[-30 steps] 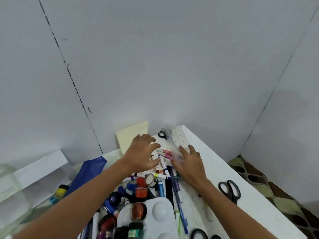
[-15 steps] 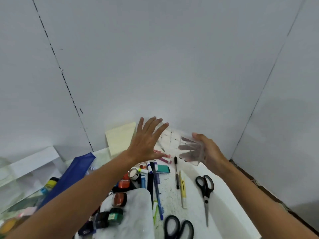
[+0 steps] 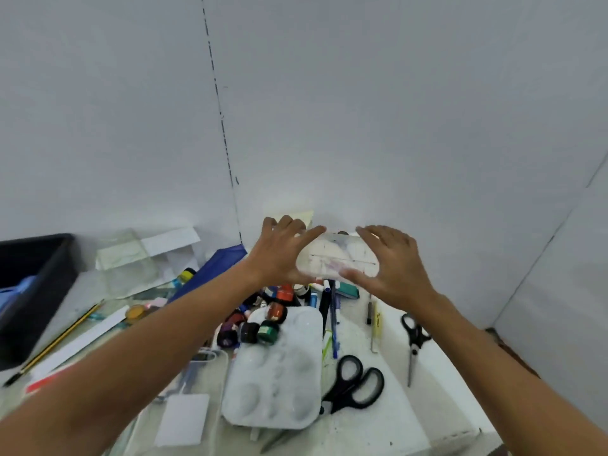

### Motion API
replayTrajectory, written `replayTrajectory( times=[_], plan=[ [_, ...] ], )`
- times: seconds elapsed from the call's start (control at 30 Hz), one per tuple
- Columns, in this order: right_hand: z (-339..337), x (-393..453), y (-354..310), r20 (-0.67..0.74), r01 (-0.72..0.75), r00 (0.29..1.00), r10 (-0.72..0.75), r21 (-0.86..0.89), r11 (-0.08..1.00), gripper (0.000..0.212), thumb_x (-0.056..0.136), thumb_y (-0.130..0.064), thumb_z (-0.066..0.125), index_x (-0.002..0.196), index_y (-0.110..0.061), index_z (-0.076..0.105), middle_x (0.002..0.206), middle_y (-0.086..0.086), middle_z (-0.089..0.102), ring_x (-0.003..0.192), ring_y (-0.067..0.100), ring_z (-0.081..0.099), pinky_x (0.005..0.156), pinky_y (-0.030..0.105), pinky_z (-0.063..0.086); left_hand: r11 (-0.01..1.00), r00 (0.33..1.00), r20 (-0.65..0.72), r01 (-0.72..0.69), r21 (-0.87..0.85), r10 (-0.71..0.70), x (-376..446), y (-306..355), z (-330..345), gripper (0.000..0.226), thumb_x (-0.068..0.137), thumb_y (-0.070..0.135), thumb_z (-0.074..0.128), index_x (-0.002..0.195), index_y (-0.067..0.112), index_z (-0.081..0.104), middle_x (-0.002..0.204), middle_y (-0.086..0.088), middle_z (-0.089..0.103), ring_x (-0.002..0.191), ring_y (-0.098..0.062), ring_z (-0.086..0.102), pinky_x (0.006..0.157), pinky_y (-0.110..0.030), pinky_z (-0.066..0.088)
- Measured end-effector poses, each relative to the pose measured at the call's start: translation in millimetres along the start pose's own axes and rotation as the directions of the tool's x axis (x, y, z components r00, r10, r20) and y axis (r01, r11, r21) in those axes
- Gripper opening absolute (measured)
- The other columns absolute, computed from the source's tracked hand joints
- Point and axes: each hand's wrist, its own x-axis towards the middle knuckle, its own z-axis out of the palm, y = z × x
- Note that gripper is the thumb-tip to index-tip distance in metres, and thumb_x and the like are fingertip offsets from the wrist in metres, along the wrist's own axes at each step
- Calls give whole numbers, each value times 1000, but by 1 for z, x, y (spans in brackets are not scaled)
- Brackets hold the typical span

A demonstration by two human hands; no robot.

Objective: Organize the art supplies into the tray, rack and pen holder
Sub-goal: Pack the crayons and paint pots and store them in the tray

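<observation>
Clear plastic container (image 3: 337, 258): raised above the far end of the white table (image 3: 427, 399), held between both hands, divider lines visible through its wall. Contents blurred; cannot tell.

Left hand (image 3: 279, 255): fingers curled around the container's left end, thumb below.

Right hand (image 3: 393, 261): fingers spread over the container's right end, thumb pressed on the lower front edge.

Directly below the container: cluster of markers and pens (image 3: 324, 297) lying side by side, a teal eraser-like block (image 3: 348, 288) just beside them, small paint pots (image 3: 260, 324) in a heap to the left.

White paint palette (image 3: 276, 373): flat on the table, nearer the camera, two pots resting on its far left corner.

Large black scissors (image 3: 357, 380): just right of the palette. Smaller black scissors (image 3: 413, 340): further right, near the table edge, blades pointing toward the camera.

Blue sheet (image 3: 210, 268): left of the left wrist. Yellow-and-black pencil (image 3: 59, 339) and white strip (image 3: 82, 343): well to the left. Black bin (image 3: 33, 284): far left edge. Pale yellow pad (image 3: 296, 217): against the wall, behind the left hand.
</observation>
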Motion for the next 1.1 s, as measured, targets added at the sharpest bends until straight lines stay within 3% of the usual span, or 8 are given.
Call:
replayTrajectory(
  times=[0.1,0.27,0.37,0.53,0.7,1.0,1.1],
  plan=[
    [26,8,-35,131,132,985,-112,-160,978,100,68,-85,41,130,-8,54,123,9,61,111,30,57,94,48,41,996,995,47,82,37,-83,-36,-14,-21,95,53,74,71,132,26,50,103,-6,62,93,-27,56,77,-45,40],
    [56,17,-103,183,277,949,-255,-101,956,96,70,-81,39,120,-1,60,106,14,64,92,33,61,77,43,50,970,942,235,223,102,-241,-115,-45,-56,102,61,78,64,145,29,33,125,-4,54,113,-25,46,93,-43,32],
    [74,19,-149,194,355,917,-348,-4,935,96,72,-83,36,121,-4,59,109,12,63,94,31,59,81,43,48,951,900,307,294,96,-309,-169,-68,-72,106,63,84,56,148,29,26,133,-2,51,119,-24,43,99,-43,30],
    [102,17,-235,275,401,868,-414,104,910,106,73,-89,21,129,-5,55,112,10,61,98,29,56,86,43,46,922,860,332,369,119,-387,-258,-105,-99,111,58,93,33,147,27,32,126,-2,54,113,-23,48,92,-40,32],
    [126,3,-321,338,402,837,-431,156,902,104,74,-88,22,128,-6,56,116,10,61,103,30,56,90,43,45,902,837,346,425,78,-424,-342,-140,-126,116,57,98,22,145,25,38,122,-1,53,111,-22,46,96,-42,32],
    [156,-38,-444,444,366,793,-417,200,909,115,67,-93,11,134,-8,51,122,10,57,111,31,51,97,44,41,900,844,355,436,-17,-402,-471,-181,-146,100,64,91,45,140,27,45,110,6,58,97,-14,49,83,-35,38],
    [168,-57,-467,448,361,792,-415,206,910,116,67,-93,7,129,-7,53,119,11,58,108,31,53,95,44,42,866,788,440,499,-45,-431,-500,-184,-143,97,67,89,46,143,30,40,116,5,56,103,-14,46,90,-33,34]
  ],
)
